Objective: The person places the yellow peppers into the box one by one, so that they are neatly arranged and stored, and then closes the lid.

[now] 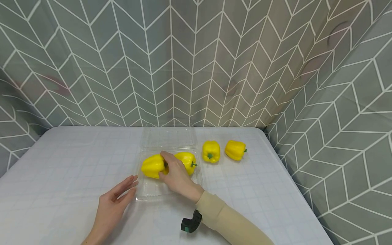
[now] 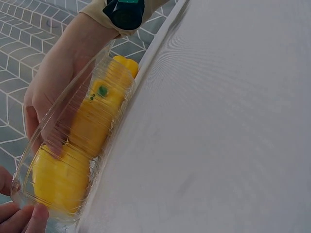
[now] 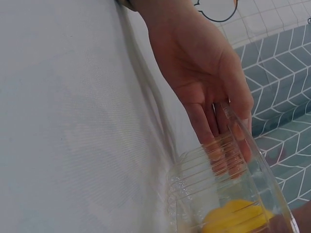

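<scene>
A clear plastic clamshell container (image 1: 153,191) lies on the table with its lid (image 1: 168,137) folded back toward the curtain. Inside it are two yellow bell peppers side by side. My right hand (image 1: 179,175) reaches in from the right and grips the left bell pepper (image 1: 151,166), thumb on its near side and fingers on its far side. Just to the right, partly behind that hand, sits the other bell pepper (image 1: 186,160), its green stem pointing right. My left hand (image 1: 114,200) is at the container's left side, fingers extended and fingertips at its edge.
To the container's right, a yellow bell pepper (image 1: 211,151) faces its stem forward, and another bell pepper (image 1: 235,150) lies farther right. A black wrist camera (image 1: 192,223) hangs from the right sleeve. A patterned curtain (image 1: 183,68) stands behind the white-covered table (image 1: 67,170).
</scene>
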`<state>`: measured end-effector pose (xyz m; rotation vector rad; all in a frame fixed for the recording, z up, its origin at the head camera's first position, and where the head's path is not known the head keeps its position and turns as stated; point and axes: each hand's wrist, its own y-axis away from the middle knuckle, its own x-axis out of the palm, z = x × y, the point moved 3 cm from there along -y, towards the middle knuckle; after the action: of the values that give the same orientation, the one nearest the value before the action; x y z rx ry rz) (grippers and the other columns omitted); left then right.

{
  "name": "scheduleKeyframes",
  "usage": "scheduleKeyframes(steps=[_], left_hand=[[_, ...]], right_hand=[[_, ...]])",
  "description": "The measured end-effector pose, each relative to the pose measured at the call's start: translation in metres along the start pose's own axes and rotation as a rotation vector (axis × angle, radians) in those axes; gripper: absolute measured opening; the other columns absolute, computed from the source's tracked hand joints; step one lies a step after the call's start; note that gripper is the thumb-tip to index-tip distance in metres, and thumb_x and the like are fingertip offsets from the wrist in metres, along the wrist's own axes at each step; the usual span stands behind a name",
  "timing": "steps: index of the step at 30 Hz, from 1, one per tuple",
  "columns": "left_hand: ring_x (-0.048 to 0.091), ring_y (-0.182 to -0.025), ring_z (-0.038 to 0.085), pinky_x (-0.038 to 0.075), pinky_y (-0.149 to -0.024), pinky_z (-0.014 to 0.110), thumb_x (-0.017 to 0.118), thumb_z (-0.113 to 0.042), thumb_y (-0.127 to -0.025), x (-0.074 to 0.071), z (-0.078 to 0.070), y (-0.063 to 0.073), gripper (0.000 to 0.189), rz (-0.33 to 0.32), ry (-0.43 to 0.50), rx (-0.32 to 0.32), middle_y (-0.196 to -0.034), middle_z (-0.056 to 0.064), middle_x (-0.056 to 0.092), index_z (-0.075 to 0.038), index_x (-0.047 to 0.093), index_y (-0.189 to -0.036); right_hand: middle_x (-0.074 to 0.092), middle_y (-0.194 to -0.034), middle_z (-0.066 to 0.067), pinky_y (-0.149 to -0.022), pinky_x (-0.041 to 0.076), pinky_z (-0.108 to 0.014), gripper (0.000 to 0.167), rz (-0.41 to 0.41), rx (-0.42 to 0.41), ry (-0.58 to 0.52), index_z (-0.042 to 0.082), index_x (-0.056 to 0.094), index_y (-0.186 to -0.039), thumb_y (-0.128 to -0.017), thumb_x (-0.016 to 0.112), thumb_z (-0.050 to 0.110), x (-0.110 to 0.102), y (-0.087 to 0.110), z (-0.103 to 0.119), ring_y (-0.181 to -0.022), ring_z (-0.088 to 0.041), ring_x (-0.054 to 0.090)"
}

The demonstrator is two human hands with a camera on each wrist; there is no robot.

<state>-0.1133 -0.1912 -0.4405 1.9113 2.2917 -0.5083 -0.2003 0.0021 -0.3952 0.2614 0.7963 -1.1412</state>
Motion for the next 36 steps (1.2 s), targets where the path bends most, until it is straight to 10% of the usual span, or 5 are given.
scheduleKeyframes(steps=[36], left_hand=[[0.063,-0.106,-0.009,0.052,-0.084,0.007,0.069,-0.015,-0.096,0.001,-0.003,0.001,0.045,-0.001,-0.042,-0.069,-0.134,0.009,0.065,-0.008,0.058,-0.139]], right_hand=[[0.049,-0.151,-0.006,-0.117,0.040,-0.035,0.064,-0.036,-0.022,-0.026,0.008,0.047,-0.147,-0.088,0.072,0.006,-0.011,0.006,0.005,-0.139,-0.022,0.046]])
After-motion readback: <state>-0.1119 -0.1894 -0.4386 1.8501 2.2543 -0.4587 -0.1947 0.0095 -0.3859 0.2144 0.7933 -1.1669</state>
